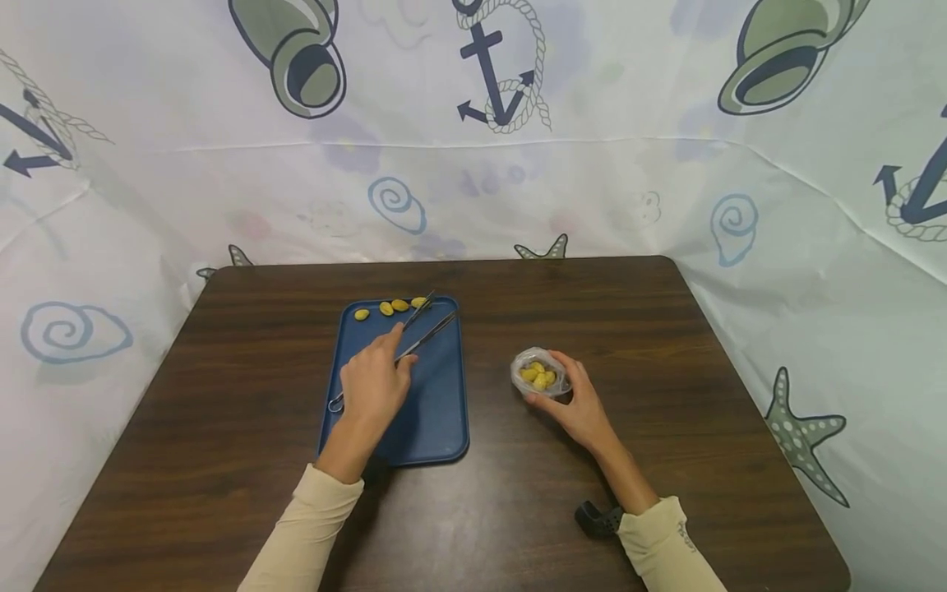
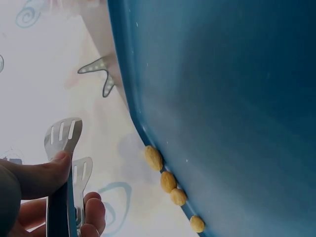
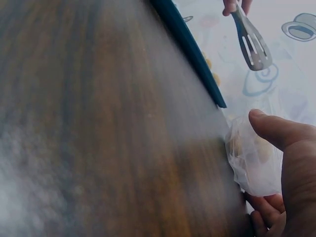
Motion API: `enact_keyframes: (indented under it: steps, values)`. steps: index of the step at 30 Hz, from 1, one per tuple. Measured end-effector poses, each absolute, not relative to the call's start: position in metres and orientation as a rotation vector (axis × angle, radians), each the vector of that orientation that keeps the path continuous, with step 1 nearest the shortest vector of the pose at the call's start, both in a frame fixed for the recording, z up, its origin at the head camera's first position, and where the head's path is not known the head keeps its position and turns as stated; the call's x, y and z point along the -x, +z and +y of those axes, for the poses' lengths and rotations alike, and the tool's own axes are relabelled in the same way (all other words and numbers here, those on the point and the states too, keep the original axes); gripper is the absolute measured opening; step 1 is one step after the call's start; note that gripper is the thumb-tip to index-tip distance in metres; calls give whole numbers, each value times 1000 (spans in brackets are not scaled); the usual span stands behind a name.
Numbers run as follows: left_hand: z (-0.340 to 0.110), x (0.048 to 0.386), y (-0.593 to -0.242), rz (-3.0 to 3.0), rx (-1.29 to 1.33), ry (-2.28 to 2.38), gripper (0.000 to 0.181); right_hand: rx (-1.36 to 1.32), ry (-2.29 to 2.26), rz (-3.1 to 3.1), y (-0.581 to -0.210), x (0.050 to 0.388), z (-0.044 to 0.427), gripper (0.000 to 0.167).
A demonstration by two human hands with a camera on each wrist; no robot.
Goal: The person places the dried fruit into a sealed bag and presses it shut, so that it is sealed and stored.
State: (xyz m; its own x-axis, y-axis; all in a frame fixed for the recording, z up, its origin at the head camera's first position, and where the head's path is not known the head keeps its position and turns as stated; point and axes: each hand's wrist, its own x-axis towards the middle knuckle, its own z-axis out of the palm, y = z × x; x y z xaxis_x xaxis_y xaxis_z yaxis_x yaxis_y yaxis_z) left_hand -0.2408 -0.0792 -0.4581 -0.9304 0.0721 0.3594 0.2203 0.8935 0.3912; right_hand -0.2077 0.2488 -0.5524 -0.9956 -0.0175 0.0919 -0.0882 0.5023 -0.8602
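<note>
In the head view my left hand holds metal tongs above a blue tray. The slotted heads of the tongs stand apart with nothing between them. Several small yellow-brown oval pieces, nut-like in shape, lie along the tray's far edge, just beyond the tongs. To the right of the tray, my right hand grips a small clear plastic bag, thumb on the near side and fingers round the far side. More of the yellow pieces show inside its open top.
The tray lies on a dark wooden table, left of its middle. A strip of bare wood separates tray and bag. Behind the table hangs a pale printed cloth. A black band sits at the right wrist.
</note>
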Motion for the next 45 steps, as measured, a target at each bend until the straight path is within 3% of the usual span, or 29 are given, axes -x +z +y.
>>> enact_keyframes:
  steps: [19,45]
  values:
    - [-95,288,-457,-2851,132,-521,56,-88,1533,-2657,-550,207,249,81]
    - [-101,315,-482,-2926,86,-509,46,-67,1520,-2676,-546,206,247,81]
